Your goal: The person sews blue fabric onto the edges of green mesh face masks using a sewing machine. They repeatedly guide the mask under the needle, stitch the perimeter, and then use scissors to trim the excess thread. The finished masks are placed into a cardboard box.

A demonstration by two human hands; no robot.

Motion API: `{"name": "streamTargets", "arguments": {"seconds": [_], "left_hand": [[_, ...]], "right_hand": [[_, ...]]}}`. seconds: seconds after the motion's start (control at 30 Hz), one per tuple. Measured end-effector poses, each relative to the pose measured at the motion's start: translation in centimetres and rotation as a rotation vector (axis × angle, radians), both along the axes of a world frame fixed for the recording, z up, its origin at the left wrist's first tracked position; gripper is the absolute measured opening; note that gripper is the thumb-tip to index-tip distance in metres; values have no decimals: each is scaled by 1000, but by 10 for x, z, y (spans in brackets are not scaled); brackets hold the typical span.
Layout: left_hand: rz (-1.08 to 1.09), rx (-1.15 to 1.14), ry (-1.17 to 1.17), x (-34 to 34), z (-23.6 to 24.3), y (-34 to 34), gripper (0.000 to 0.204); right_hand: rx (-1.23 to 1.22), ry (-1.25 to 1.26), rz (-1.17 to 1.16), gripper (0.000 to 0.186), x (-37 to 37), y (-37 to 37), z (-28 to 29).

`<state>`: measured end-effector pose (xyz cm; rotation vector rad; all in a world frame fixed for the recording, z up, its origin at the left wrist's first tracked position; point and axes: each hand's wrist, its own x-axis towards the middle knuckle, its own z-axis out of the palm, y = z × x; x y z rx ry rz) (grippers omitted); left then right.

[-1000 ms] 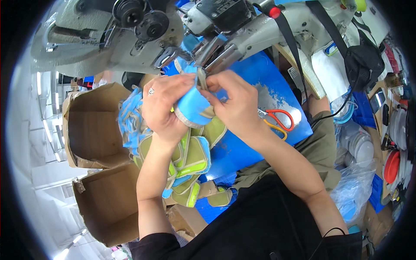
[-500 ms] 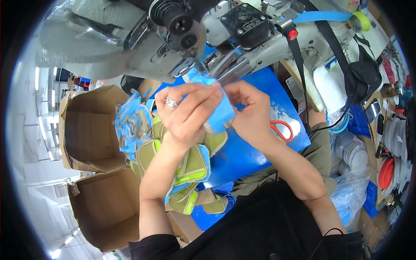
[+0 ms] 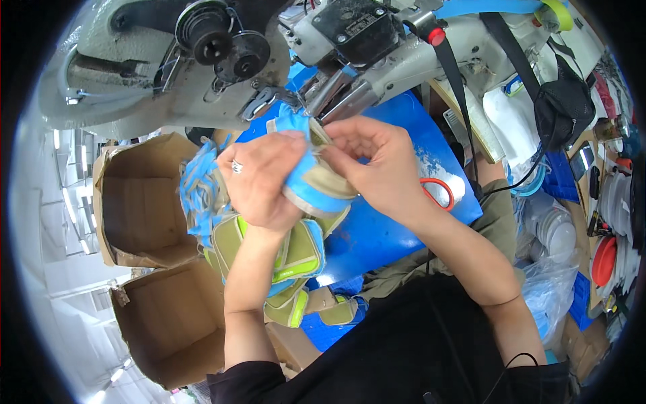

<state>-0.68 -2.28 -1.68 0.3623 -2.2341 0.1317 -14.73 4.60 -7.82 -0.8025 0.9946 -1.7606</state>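
Observation:
My left hand [image 3: 262, 178], a ring on one finger, grips a blue and beige fabric piece [image 3: 326, 195] from the left, just below the metal attachment of a sewing machine [image 3: 343, 94]. My right hand [image 3: 380, 168] is curled on the piece's right side, thumb and fingers pinching it near its edge. Some fingertips are partly hidden. Olive pieces with lime and blue trim [image 3: 245, 249] lie in a heap under my left forearm, beside tangled blue and beige strips [image 3: 202, 192]. Red-handled scissors [image 3: 441, 188], partly covered by my right hand, rest on the blue board [image 3: 356, 249].
Two cardboard boxes [image 3: 141, 202] [image 3: 165, 323] stand at the left, one beyond the other. A black pouch [image 3: 562, 108] hangs from the machine at upper right. Stacked containers [image 3: 558, 236] and a plastic bag [image 3: 545, 289] crowd the right side.
Over the last second the piece has turned between my fingers, now showing more of its beige side. Since half a second ago my left hand has shifted left; the view has shifted slightly.

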Motion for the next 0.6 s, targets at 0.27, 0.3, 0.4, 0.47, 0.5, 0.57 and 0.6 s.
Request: {"name": "streamTargets", "arguments": {"seconds": [0.27,0.3,0.4,0.47,0.5,0.57,0.6], "left_hand": [[82,-120,-160,-2,5,9,32],[94,-127,-160,-2,5,6,33],[117,-123,-161,-4,5,-2,33],[140,-120,-168,-4,10,-5,34],[151,-110,-172,-2,10,-5,34],[160,-107,-175,-4,10,-5,35],[161,-115,-175,-6,11,-4,35]], "right_hand": [[25,37,61,21,-5,2,-4],[28,18,87,21,-7,1,-2],[66,-13,145,20,-15,6,8],[68,-9,184,18,-21,7,14],[67,-30,202,18,-22,8,17],[68,-72,230,16,-24,12,17],[72,-67,231,16,-25,12,18]]}}
